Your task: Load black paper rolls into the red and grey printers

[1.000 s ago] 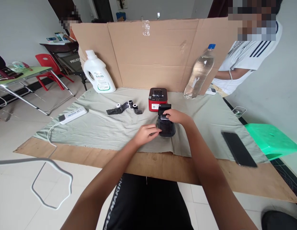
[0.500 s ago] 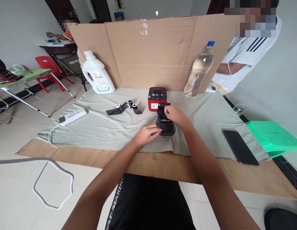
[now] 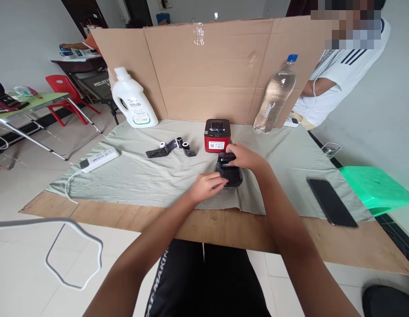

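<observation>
A small black portable printer [image 3: 234, 178] lies on the grey-green cloth in front of me. Its hinged lid [image 3: 225, 157] is at the far side, partly lowered over the body. My right hand [image 3: 242, 156] grips the lid with thumb and fingers, which cover much of it. At the near left edge of the body, my left hand [image 3: 207, 186] holds the printer with its fingers drawn together. Just behind stands a red and black printer [image 3: 217, 136] with a white label. To the left lie several small rolls of black strip [image 3: 171, 147], partly unrolled.
Farther back stand a white detergent bottle [image 3: 134, 99] and a clear water bottle [image 3: 277, 97], before a cardboard screen [image 3: 207, 70]. A white power strip [image 3: 100, 159] lies left, a phone [image 3: 331, 202] right. Beside the table is a green stool [image 3: 377, 187]. Another person stands behind at right.
The black printer's lid has come down from upright toward the body, with my right hand following it lower. My left hand has shifted slightly right along the body.
</observation>
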Available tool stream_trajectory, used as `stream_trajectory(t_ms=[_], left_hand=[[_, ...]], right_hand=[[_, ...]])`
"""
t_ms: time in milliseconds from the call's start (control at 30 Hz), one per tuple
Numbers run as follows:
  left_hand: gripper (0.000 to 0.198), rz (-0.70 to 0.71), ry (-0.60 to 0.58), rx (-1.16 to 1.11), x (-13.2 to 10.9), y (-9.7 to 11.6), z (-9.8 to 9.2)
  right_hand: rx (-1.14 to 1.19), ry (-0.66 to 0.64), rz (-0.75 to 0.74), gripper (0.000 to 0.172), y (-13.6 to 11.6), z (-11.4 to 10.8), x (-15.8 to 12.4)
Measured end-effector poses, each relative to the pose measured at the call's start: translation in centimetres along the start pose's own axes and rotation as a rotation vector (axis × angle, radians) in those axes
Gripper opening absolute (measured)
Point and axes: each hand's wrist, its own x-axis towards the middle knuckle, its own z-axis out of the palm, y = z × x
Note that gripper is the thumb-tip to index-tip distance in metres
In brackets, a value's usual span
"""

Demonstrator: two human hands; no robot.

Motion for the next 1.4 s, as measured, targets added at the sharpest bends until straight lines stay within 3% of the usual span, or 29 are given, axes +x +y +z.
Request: stream_trajectory(t_ms=[133,300,467,567,733,800,1000,1100,1233,1333,1400], left_hand=[[0.027,0.003,-0.029,0.001,0.0,-0.1,0.0],[0.026,-0.001,-0.067,-0.012,-0.1,0.0,-0.2],[0.026,-0.052,-0.133,-0.036,-0.1,0.2,-0.5],[0.025,-0.097,-0.172,-0.067,-0.1,0.3,-0.5],[0.01,-0.305,-0.245,-0.088,-0.1,0.1,-0.2],[0.014,-0.275,-0.3,-0.083,0.0,0.0,-0.2],[0.018,-0.108,-0.371,-0.089,0.1,0.0,-0.7],[0.012,-0.079,-0.404,-0.117,0.1,0.1,-0.7],[0.024,-0.069,-0.47,-0.136,0.2,0.1,-0.1],[0.045,-0.116,-0.513,-0.094,0.0,-0.1,0.7],[0.054,-0.139,-0.548,-0.046,-0.3,-0.1,1.2]], right_hand=[[0.047,-0.146,0.089,0.041,-0.2,-0.9,-0.6],[0.124,-0.162,0.14,0.038,0.3,-0.9,-0.2],[0.306,-0.298,0.326,0.059,0.4,-0.5,-0.1],[0.298,-0.307,0.384,0.063,-0.2,-0.6,-0.1],[0.285,-0.325,0.427,0.069,-1.4,-1.1,-0.2],[0.276,-0.328,0.434,0.071,-2.3,-1.0,-0.3],[-0.103,-0.144,0.525,0.086,-5.4,2.1,0.2],[-0.113,-0.086,0.573,0.09,-6.1,2.8,0.3],[-0.03,0.105,0.682,0.095,-5.2,1.1,0.0],[-0.009,0.289,0.73,0.086,-3.0,-1.1,0.4],[-0.018,0.338,0.755,0.083,-0.8,-2.3,1.3]])
